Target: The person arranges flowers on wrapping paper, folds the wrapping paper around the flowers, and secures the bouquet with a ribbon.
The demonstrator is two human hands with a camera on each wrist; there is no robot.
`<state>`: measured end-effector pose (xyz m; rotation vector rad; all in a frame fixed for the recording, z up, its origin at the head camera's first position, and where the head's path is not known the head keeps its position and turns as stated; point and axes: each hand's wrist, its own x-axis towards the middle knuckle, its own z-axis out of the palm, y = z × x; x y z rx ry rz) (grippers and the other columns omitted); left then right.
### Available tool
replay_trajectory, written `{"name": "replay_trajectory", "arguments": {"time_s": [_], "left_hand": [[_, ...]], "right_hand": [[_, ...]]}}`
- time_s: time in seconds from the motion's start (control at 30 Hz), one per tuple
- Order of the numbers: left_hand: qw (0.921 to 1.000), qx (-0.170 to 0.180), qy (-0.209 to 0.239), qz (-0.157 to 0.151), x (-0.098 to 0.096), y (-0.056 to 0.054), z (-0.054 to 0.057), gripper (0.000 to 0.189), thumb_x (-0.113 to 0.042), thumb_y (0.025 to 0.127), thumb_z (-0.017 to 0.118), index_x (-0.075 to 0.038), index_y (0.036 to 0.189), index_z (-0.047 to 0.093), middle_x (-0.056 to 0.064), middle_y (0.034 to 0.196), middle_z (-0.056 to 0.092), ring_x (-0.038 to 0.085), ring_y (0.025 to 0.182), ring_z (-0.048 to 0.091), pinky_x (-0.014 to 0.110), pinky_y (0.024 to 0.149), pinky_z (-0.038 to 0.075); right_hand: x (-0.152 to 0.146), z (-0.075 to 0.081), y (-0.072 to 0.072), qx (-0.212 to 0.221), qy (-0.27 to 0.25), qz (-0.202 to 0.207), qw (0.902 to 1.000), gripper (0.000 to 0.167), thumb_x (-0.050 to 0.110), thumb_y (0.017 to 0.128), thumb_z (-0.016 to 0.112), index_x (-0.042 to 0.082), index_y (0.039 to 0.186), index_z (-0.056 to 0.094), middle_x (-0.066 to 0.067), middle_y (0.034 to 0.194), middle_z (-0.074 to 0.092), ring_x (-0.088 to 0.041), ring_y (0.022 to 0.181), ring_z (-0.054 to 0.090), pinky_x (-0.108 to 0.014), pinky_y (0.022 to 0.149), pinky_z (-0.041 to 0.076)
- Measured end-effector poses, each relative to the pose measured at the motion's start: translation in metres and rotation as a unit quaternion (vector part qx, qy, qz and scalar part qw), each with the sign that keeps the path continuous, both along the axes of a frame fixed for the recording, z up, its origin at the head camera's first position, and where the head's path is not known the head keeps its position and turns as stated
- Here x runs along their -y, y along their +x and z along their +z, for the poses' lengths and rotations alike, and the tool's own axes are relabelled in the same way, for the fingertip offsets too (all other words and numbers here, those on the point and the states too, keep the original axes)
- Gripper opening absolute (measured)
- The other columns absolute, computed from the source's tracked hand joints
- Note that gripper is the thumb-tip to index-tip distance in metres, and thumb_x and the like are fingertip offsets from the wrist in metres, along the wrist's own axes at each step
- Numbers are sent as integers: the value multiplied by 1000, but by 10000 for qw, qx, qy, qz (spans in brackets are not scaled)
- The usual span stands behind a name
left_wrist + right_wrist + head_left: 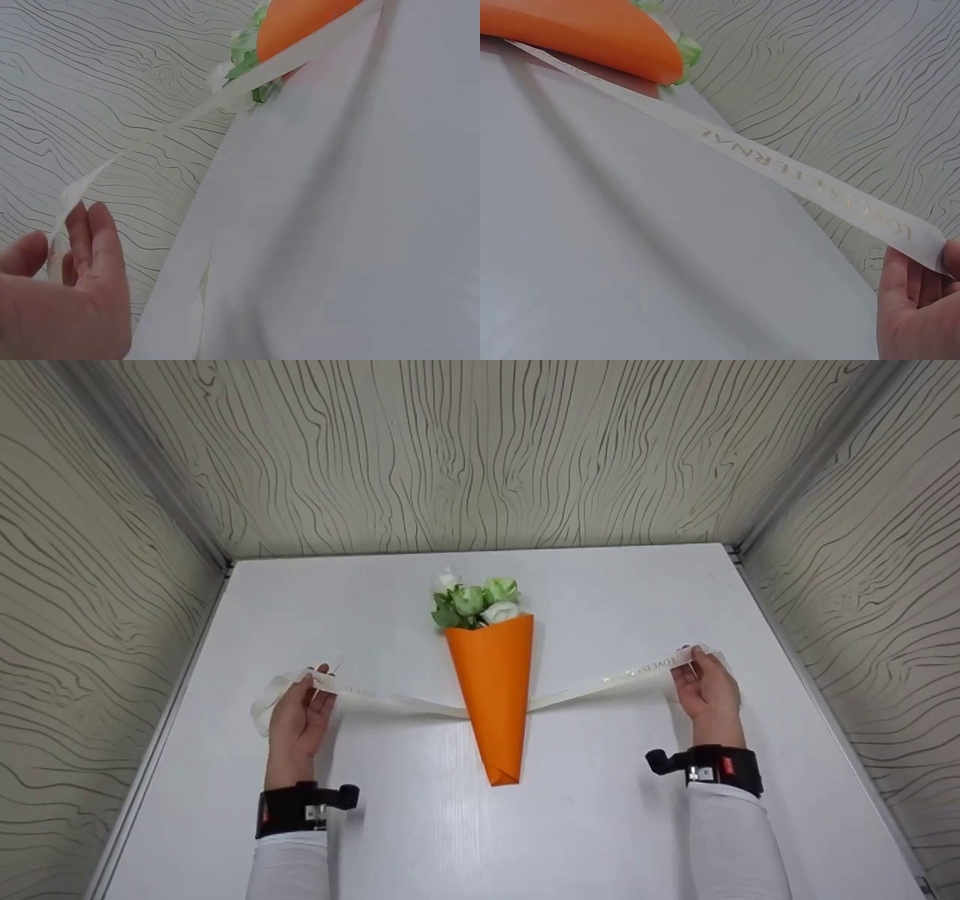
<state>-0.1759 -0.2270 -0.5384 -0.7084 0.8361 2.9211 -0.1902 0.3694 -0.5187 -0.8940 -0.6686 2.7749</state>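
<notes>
A white ribbon (600,685) with gold lettering runs behind an orange paper cone (491,690) and comes out on both sides. My left hand (300,716) pinches the ribbon left of the cone, and a loose white loop of it hangs beyond that hand. On the right, my right hand (709,690) pinches the other stretch between thumb and fingers, raised off the table. White and pale green roses (501,590) with leaves stick out of the cone's wide top. The cone lies with its narrow folded tip toward me. In the right wrist view the lettering (795,180) shows plainly.
Everything lies on a white table (420,840). Wood-grain patterned walls (465,457) enclose it at the back and on both sides. Each wrist wears a black strap with a camera (724,769).
</notes>
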Motion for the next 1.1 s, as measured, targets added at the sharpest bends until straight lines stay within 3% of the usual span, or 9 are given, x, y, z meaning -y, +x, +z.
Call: {"name": "replay_trajectory", "arguments": {"time_s": [0.1, 0.2, 0.47, 0.7, 0.83, 1.1], "left_hand": [[9982, -65, -587, 141, 1, 0, 5, 31, -17, 105, 44, -4, 133, 45, 7, 117, 64, 23, 121, 54, 30, 99, 44], [9918, -173, -1212, 372, -1, 0, 9, 30, -19, 105, 43, -2, 130, 48, 9, 120, 62, 26, 125, 51, 33, 97, 46], [9668, -409, -2325, 982, -3, -6, 25, 28, -20, 104, 49, 0, 122, 56, 16, 118, 60, 29, 110, 61, 35, 89, 52], [9558, -527, -2604, 1261, -2, -13, 43, 29, -21, 101, 55, 3, 117, 60, 15, 109, 64, 29, 104, 65, 35, 83, 55], [9551, -586, -2538, 1414, 3, -16, 52, 26, -19, 100, 56, 4, 113, 61, 15, 104, 66, 28, 99, 66, 35, 80, 56], [9505, -760, -2477, 1716, 15, -17, 73, 24, -17, 99, 58, 5, 107, 63, 15, 99, 67, 29, 95, 67, 34, 77, 56]], "right_hand": [[-2, 4, -2, -138, 13, -158, 9998, 19, 1, 93, 63, 6, 111, 56, -7, 103, 60, -17, 98, 59, -30, 89, 51], [-4, 10, -6, -200, 75, -311, 9993, 19, 0, 93, 63, 6, 109, 54, -7, 101, 59, -17, 93, 59, -30, 85, 52], [-3, 30, -17, -302, 430, -637, 9966, 14, -1, 93, 64, 2, 105, 59, -10, 96, 61, -20, 81, 60, -31, 69, 54], [0, 46, -22, -91, 1128, -680, 9912, 17, 7, 91, 69, 6, 108, 63, -6, 101, 61, -17, 83, 59, -29, 68, 53], [-4, 50, -23, -56, 1187, -792, 9897, 18, 8, 91, 69, 6, 108, 63, -5, 100, 60, -17, 82, 58, -29, 65, 52], [-11, 61, -22, -514, 1358, -1008, 9843, 17, 7, 91, 69, 1, 106, 64, -9, 94, 63, -19, 78, 62, -30, 63, 54]]}}
